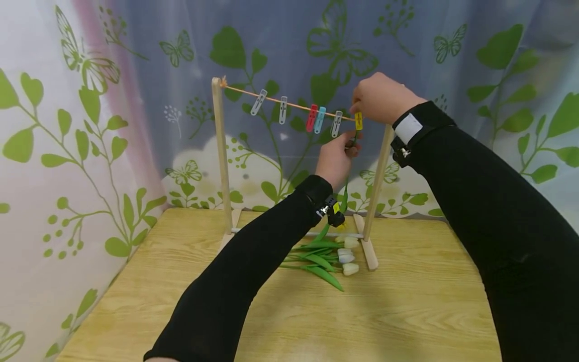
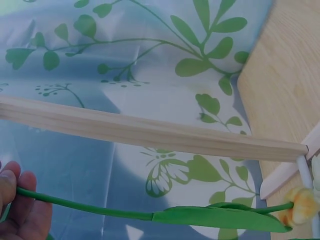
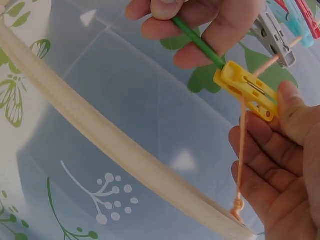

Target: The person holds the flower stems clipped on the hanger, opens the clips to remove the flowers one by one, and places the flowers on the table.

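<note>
My right hand pinches the yellow clothespin between thumb and fingers at the cord's right end. Below it, my left hand grips the green stem of an artificial tulip close to its cut end. In the right wrist view that end meets the mouth of the yellow clothespin. Upside down, the tulip hangs with its yellow-orange bloom low near the rack's foot. The peach cord slopes down to the right and passes at the yellow clothespin.
Grey, red and light blue clothespins hang along the cord. The wooden rack stands on the table. White tulips with green leaves lie at its base. A patterned curtain hangs behind.
</note>
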Demonstrator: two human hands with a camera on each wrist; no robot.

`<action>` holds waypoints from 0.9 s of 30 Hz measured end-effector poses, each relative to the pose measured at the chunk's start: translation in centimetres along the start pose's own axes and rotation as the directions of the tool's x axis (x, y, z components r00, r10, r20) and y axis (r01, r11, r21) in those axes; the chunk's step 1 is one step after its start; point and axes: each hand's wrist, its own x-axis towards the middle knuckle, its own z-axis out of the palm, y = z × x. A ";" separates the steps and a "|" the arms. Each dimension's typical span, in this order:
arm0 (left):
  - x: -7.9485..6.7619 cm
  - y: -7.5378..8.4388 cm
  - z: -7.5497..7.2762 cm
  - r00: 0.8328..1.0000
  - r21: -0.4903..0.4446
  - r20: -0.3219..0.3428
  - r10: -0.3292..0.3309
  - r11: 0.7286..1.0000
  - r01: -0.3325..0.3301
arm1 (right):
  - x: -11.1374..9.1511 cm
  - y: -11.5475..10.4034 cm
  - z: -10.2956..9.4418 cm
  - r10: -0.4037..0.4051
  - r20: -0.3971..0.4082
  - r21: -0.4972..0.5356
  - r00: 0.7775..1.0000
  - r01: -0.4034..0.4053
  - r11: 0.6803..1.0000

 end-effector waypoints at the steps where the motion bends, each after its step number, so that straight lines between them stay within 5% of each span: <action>1: 0.0 0.0 0.0 1.000 0.001 0.002 0.000 1.000 0.000 | -0.1 0.0 0.0 0.005 -0.007 0.002 1.000 -0.005 1.000; 16: -0.9 -0.9 0.2 0.999 0.007 0.033 0.022 1.000 -0.022 | -0.3 0.6 0.9 -0.026 -0.172 0.045 0.985 0.034 0.998; 27: -1.4 -1.3 0.1 0.999 -0.021 0.024 0.023 1.000 -0.022 | -0.6 0.9 1.4 -0.060 -0.179 0.032 0.982 0.067 0.997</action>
